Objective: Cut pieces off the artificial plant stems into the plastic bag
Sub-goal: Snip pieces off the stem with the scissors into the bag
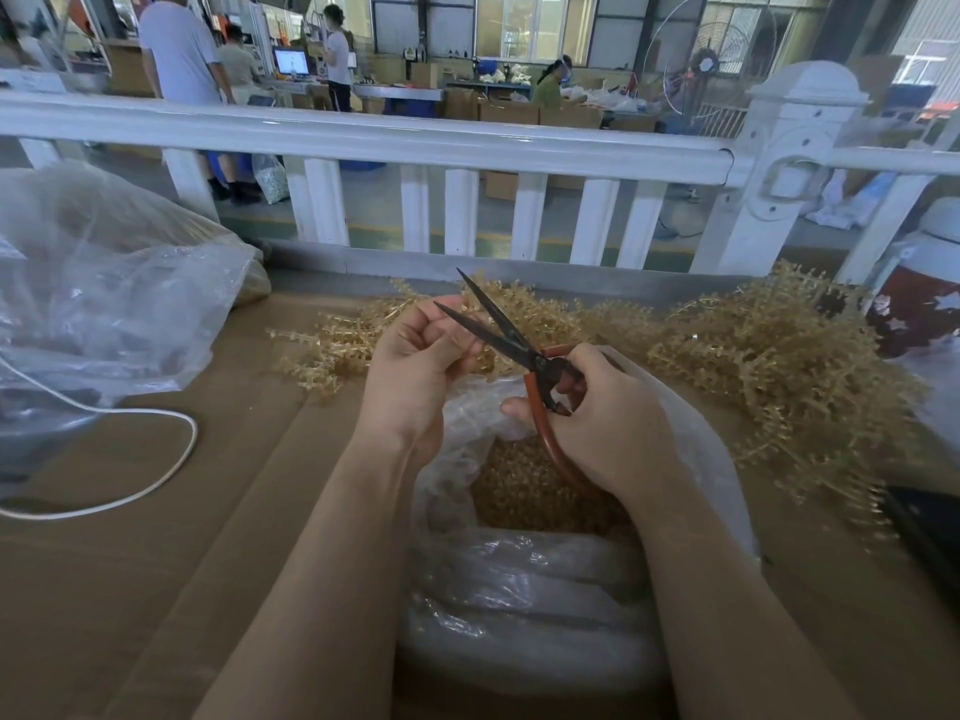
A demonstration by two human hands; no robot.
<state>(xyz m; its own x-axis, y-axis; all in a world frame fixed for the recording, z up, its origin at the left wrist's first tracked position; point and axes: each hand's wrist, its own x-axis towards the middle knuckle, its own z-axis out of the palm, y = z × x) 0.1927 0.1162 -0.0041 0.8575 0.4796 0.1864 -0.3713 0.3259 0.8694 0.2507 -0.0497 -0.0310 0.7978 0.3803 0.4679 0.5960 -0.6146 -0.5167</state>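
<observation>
Right hand (597, 418): grips red scissors (524, 350), blades apart.
Left hand (415, 366): pinches a stem (475, 350) between the blades.
Bag (519, 589): open below, holding cut pieces.

Your right hand (605, 418) grips the red-handled scissors with dark blades (511, 337), blades parted and pointing up-left. Your left hand (415, 366) pinches a thin golden-tan artificial plant stem (470, 350) right by the blades. Below both hands sits the open clear plastic bag (519, 589), holding cut tan pieces (524, 491). A heap of golden-tan artificial sprigs (769, 361) lies on the brown cardboard-covered desk (182, 553).
</observation>
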